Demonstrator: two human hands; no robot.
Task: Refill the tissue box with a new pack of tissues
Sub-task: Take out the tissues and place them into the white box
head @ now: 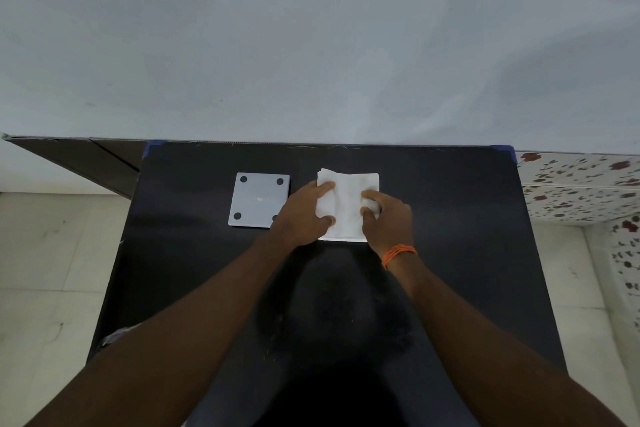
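Tissues (347,199) lie mid-table (467,236), pinched from both sides by my left hand (304,215) and right hand (389,218), likely to square the stack. Box base (259,199) waits beside, feet up.

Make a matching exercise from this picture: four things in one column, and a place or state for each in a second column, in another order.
Things:
1. plate
2. tissues
3. left hand
4. thread band

Places or states:
A. on the right wrist
B. lies left of the tissues, four dark pads up
C. presses the left side of the tissues
D. white stack under both hands

Pairs: 1-B, 2-D, 3-C, 4-A
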